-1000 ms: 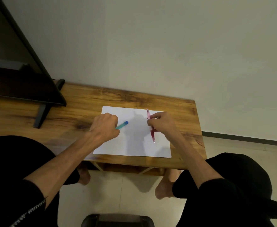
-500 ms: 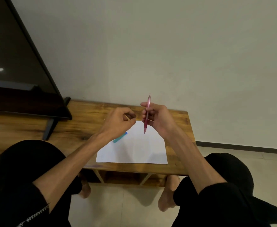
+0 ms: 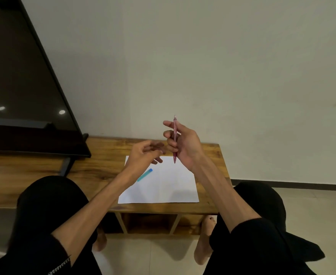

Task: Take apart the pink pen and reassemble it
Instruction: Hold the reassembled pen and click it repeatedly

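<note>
My right hand (image 3: pixel 185 143) holds the pink pen (image 3: pixel 175 127) upright above the low wooden table (image 3: pixel 103 167), its tip pointing down and its button end up. Fingers curl round the barrel. My left hand (image 3: pixel 143 154) hovers just left of it, fingers loosely curled and holding nothing. A teal pen (image 3: pixel 145 175) lies on the white sheet of paper (image 3: pixel 163 187) below my left wrist.
A dark television screen (image 3: pixel 24 86) on a stand fills the left side, its foot on the table. The wall is close behind. My knees and bare feet are at the table's front edge, above a tiled floor.
My right hand lifted the pink pen off the paper and raised it upright. My left hand let go of the teal pen, which now lies on the paper, and rose beside the right.
</note>
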